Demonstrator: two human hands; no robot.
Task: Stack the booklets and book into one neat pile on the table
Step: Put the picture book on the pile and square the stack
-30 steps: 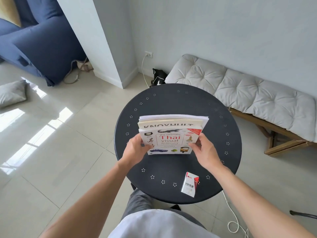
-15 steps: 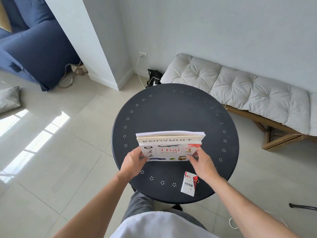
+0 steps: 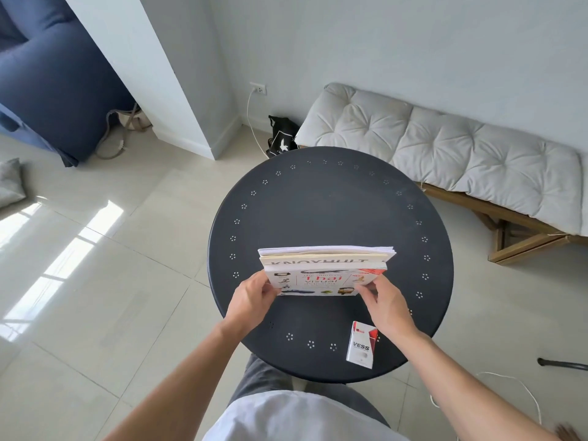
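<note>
Since stack mixes stiff Thai visual dictionary with floppy booklets, pinch near corners: left hand, right hand grip both, above round bench.

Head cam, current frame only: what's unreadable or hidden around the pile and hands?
- Booklet count under the white Thai visual dictionary book: head view shows only stacked far edges.
- Whether the pile rests flat on the round dark metal table: underside hidden by the pile.
- Left hand and right hand fingertips: tucked at the book's near corners.
- Small print on the white-and-red VESS box: too small.
</note>
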